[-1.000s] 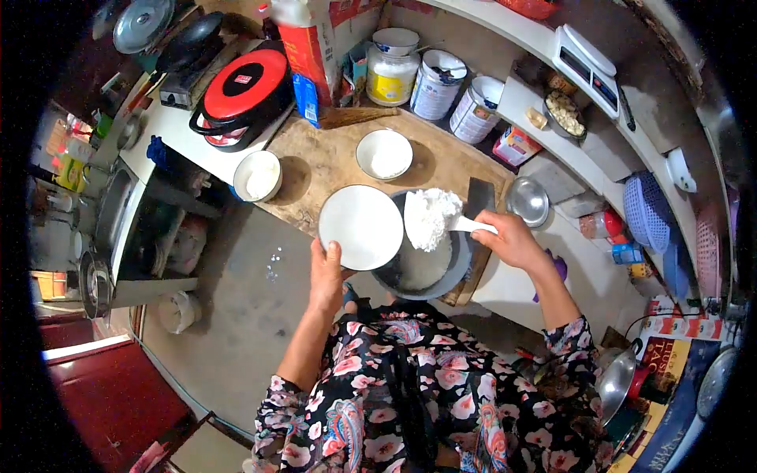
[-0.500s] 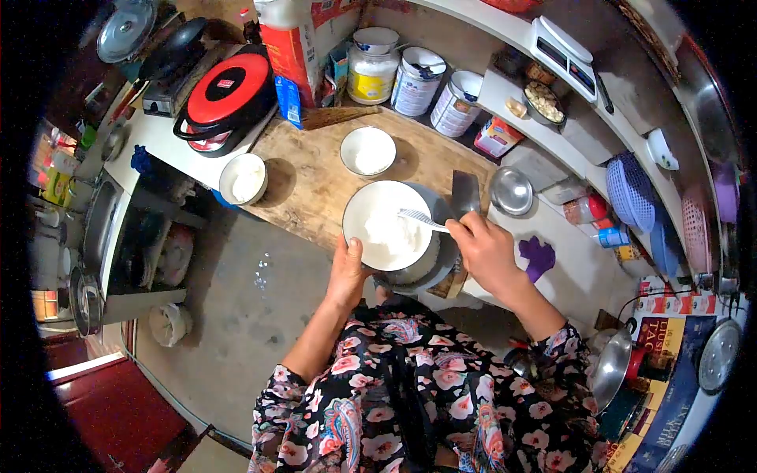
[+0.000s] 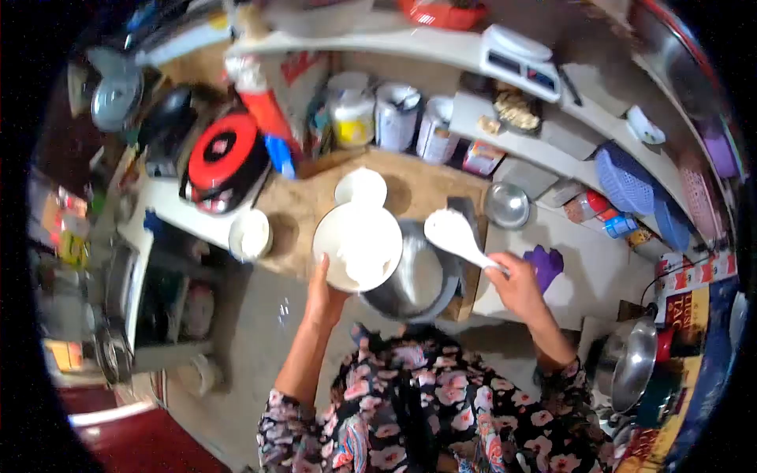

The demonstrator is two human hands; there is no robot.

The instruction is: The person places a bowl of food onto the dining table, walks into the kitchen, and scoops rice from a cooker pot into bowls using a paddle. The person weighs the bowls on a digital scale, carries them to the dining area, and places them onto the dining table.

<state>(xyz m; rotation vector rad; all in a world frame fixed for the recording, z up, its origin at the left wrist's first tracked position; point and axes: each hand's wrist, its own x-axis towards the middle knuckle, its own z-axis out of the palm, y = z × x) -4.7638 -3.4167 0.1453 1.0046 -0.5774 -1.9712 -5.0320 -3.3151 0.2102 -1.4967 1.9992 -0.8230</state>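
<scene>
My left hand (image 3: pixel 325 293) grips a white bowl (image 3: pixel 337 227) by its near-left rim. White rice (image 3: pixel 367 266) lies in the lower part of this bowl, which is tilted. My right hand (image 3: pixel 514 288) is closed round the handle of a white rice paddle (image 3: pixel 451 232), with some white grains at its head. Between the hands, partly below the bowl, stands a grey pot (image 3: pixel 445 288) with a whitish inside. Behind the held bowl is a second white bowl (image 3: pixel 360 178). Farther left a third white bowl (image 3: pixel 252 235) holds something white.
The bowls stand on a wooden board (image 3: pixel 315 169). A dark flat blade (image 3: pixel 465 211) and a steel bowl (image 3: pixel 507 205) lie right of it, near a purple cloth (image 3: pixel 546 266). A red-lidded pan (image 3: pixel 223 154) is at left; several tins (image 3: pixel 397 118) line the back.
The rice paddle has come out of the bowl and moved right, over the pot's right side. My left hand has shifted the bowl left, uncovering the pot. The camera view has shifted.
</scene>
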